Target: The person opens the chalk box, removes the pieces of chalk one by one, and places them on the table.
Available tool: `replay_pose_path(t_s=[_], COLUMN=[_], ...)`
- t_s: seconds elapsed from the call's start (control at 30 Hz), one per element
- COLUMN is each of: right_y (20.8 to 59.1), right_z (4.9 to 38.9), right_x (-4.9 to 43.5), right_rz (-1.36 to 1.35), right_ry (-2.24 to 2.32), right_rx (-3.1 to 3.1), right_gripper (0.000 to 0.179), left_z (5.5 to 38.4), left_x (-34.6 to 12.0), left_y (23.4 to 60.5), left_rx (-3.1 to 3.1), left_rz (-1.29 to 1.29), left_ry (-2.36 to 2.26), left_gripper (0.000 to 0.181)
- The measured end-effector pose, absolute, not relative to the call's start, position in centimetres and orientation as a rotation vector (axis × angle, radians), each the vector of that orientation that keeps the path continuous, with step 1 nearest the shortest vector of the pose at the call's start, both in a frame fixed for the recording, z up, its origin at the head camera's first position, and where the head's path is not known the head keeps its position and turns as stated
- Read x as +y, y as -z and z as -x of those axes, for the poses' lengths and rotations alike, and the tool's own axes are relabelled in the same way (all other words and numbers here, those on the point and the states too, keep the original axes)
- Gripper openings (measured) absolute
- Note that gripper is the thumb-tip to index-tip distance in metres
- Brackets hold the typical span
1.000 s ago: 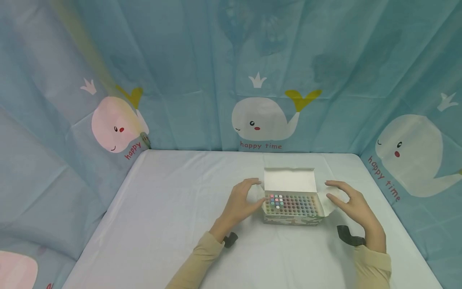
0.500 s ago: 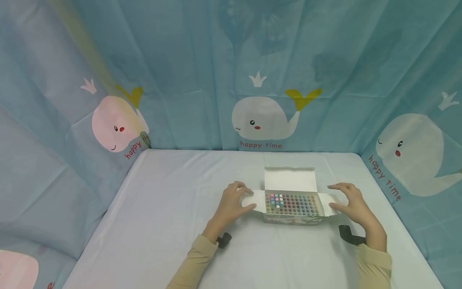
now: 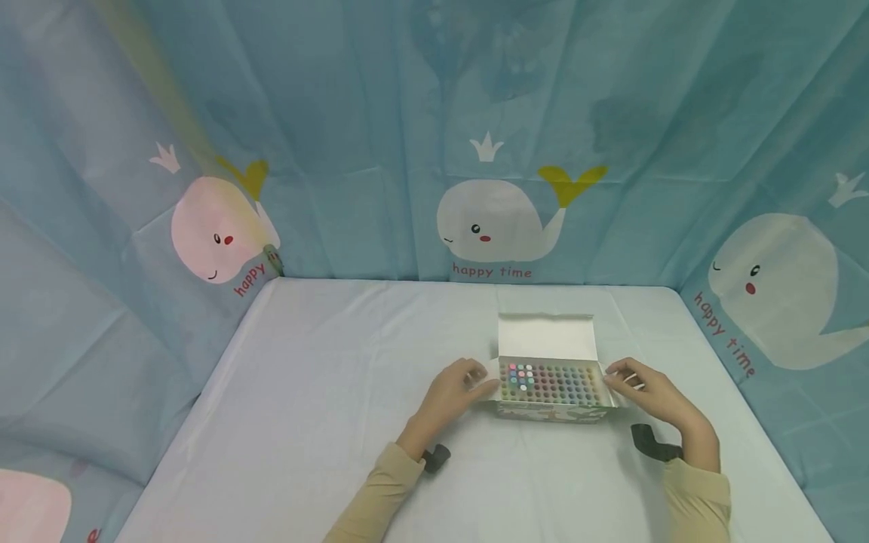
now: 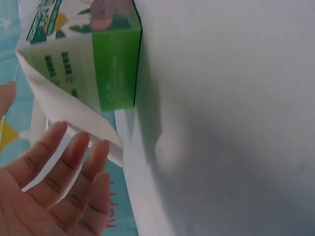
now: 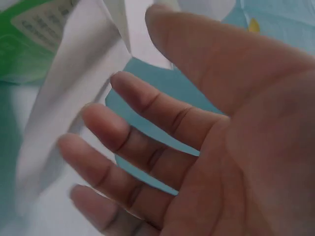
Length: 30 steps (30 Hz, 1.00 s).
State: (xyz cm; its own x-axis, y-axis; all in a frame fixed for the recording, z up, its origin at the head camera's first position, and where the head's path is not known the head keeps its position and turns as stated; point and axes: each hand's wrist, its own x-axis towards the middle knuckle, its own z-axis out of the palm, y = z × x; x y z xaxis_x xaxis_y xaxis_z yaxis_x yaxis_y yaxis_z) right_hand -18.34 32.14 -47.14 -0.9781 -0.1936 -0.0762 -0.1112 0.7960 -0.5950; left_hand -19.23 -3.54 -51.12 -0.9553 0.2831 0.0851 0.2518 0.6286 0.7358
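Note:
A printed cardboard box (image 3: 551,412) lies on the table with its white lid (image 3: 546,336) raised at the back. Inside is a grid of round marker ends, and several markers (image 3: 521,374) with pink, teal and white caps stand out at the left. My left hand (image 3: 451,391) is at the left end, its fingers gently bent against a white side flap (image 4: 74,108); the box's green end panel (image 4: 116,71) shows beside it. At the right end, my right hand (image 3: 653,394) has its fingertips against the other flap (image 5: 74,83), its thumb apart.
White cloth (image 3: 326,422) covers the table. A blue curtain (image 3: 353,151) with whale prints hangs behind and along both sides. Black curved pieces (image 3: 652,443) sit by both wrists.
Half a second ago both side flaps lay spread outward; now they are tilted up toward the box. Both hands have moved inward with them.

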Motion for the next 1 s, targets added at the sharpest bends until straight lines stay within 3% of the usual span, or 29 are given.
replay_pose_path(t_s=[0.7,1.0], right_y=[48.4,47.2], right_z=[18.8,18.7], right_x=[32.0,30.4], right_rz=[0.304,0.405], right_ry=[1.127,1.027], right_rx=[2.745,2.998], right_gripper=[0.047,0.043], left_z=[19.3,19.4], left_x=[-1.5,-2.0], left_y=[52.4,51.2], left_rx=[2.482,2.689], left_rz=[-0.329,-0.444], left_ry=[-1.569,-1.512], left_gripper=[0.045,0.043])
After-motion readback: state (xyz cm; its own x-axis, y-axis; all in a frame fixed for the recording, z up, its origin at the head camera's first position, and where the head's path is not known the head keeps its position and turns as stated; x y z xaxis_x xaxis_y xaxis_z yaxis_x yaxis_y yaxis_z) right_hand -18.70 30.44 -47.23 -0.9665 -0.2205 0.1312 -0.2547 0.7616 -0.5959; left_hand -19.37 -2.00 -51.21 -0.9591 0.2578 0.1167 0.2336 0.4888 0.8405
